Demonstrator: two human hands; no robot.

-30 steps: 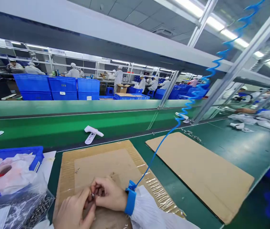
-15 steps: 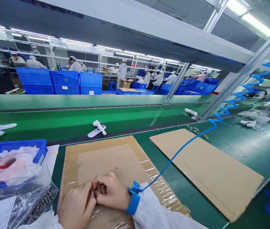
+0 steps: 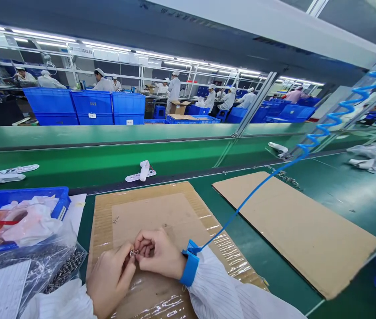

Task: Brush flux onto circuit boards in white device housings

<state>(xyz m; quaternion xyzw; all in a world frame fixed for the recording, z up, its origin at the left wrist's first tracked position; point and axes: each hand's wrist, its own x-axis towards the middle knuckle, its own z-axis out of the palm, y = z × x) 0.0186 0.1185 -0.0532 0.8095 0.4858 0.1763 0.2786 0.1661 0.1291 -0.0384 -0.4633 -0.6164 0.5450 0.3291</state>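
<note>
My left hand [image 3: 111, 277] and my right hand [image 3: 161, 254] meet over the cardboard mat [image 3: 181, 226], thumbs and forefingers pinched together. Between the fingertips is a small shiny metal piece [image 3: 134, 253]; its exact kind is too small to make out. Both hands appear to grip it, one from each side. The right wrist wears a blue wrist strap [image 3: 189, 266] with a coiled blue cord [image 3: 241, 206]. Left of my left hand lies a clear plastic bag [image 3: 41, 261] with many small dark metal parts [image 3: 64, 268] and a white label.
A blue tray [image 3: 64, 201] with pinkish-white wrapping and an orange item stands at left. Beyond the mat, white parts [image 3: 140, 176] lie along the green belt [image 3: 91, 166]. Another cardboard sheet [image 3: 294, 230] is at right. Co-workers [image 3: 174, 86] and blue bins [image 3: 91, 104] are in the background.
The view has shifted slightly, with the scene sliding right. My fingertips have shifted on the small metal piece, and more of its shiny surface shows between them.
</note>
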